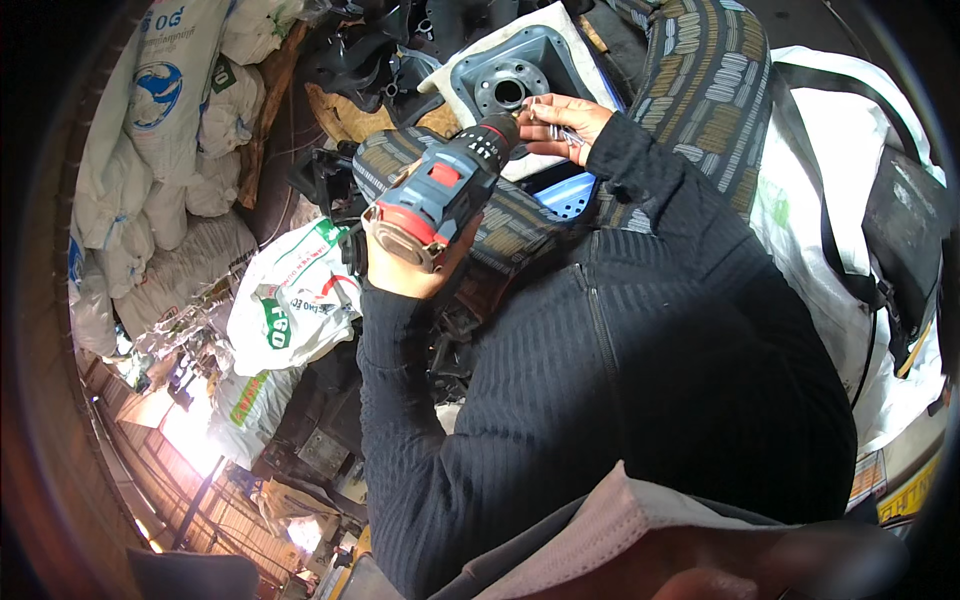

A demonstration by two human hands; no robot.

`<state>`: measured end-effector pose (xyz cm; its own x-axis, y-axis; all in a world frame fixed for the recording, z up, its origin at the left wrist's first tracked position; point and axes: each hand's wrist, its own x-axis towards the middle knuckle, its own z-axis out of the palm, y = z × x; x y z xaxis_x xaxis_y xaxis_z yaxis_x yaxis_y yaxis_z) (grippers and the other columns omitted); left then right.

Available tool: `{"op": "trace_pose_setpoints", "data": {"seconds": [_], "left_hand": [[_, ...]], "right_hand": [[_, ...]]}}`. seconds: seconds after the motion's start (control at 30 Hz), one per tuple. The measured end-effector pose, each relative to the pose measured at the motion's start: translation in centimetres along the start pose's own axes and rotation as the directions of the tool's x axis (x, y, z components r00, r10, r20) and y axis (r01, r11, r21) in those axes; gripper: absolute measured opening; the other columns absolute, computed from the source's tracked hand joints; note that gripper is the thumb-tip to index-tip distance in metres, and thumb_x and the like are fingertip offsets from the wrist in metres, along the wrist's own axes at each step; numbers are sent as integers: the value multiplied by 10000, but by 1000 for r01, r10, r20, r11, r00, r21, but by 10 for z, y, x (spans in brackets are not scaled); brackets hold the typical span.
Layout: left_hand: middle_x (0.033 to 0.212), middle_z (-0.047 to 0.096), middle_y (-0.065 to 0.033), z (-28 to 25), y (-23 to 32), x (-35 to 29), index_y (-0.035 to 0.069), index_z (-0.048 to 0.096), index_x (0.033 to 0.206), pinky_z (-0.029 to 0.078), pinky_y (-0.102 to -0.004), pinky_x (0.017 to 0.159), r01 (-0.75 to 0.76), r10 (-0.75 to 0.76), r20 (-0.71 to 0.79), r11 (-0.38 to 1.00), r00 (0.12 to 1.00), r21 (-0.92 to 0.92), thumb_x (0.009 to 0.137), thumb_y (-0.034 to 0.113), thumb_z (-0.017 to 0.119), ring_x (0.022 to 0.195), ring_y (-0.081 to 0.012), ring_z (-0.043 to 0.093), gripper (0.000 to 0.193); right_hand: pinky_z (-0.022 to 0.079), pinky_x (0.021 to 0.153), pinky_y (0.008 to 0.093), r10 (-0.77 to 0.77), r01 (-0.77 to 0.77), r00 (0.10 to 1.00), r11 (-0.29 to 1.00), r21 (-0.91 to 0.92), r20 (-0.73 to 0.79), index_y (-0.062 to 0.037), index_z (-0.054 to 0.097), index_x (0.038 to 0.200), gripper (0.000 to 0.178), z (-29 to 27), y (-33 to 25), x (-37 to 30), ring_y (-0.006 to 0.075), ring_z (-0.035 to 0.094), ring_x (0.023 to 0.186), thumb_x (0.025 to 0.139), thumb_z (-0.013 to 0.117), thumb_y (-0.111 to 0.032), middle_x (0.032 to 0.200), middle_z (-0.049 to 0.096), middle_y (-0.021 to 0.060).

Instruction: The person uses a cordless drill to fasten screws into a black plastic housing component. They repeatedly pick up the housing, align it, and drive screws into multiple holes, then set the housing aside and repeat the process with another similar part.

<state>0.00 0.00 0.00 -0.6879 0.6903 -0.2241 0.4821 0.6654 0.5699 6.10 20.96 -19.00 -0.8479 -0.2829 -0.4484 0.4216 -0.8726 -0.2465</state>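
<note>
Sacks crowd bkgd. Left hand shut on drill, right hand pinching screws near chuck (grey housing beyond). Step: loading fastener; next needs tip alignment w/ bit.

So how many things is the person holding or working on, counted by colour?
Blue and red: 1, the cordless drill in the left hand
Grey: 1, the metal part with a round hole in front of the drill
Silvery: 1, the small bunch of metal pieces in the right hand; too small to tell apart
Total: 3
</note>
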Motion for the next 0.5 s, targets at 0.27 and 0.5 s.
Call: {"op": "trace_pose_setpoints", "data": {"seconds": [0.27, 0.5], "left_hand": [[933, 695, -83, 8, -1, 0, 27, 653, 1018, 522, -322, 759, 39, -39, 6, 999, 999, -27, 747, 89, 754, 834, -208, 675, 296], [1153, 634, -94, 19, -12, 11, 47, 486, 1276, 524, -320, 862, -167, 122, 182, 953, 976, 254, 703, 184, 768, 990, -229, 654, 653]], "right_hand": [[582, 828, 326, -5, 16, 998, 985, 171, -63, -35, 566, 1076, 180, 4, 3, 2, 194, 630, 1039, 952, 551, -166, 1159, 627, 113], [573, 841, 330, 23, -33, 999, 968, 249, 43, -5, 561, 1116, 237, -18, 13, 13, 166, 631, 1011, 967, 526, -186, 1123, 639, 84]]}}
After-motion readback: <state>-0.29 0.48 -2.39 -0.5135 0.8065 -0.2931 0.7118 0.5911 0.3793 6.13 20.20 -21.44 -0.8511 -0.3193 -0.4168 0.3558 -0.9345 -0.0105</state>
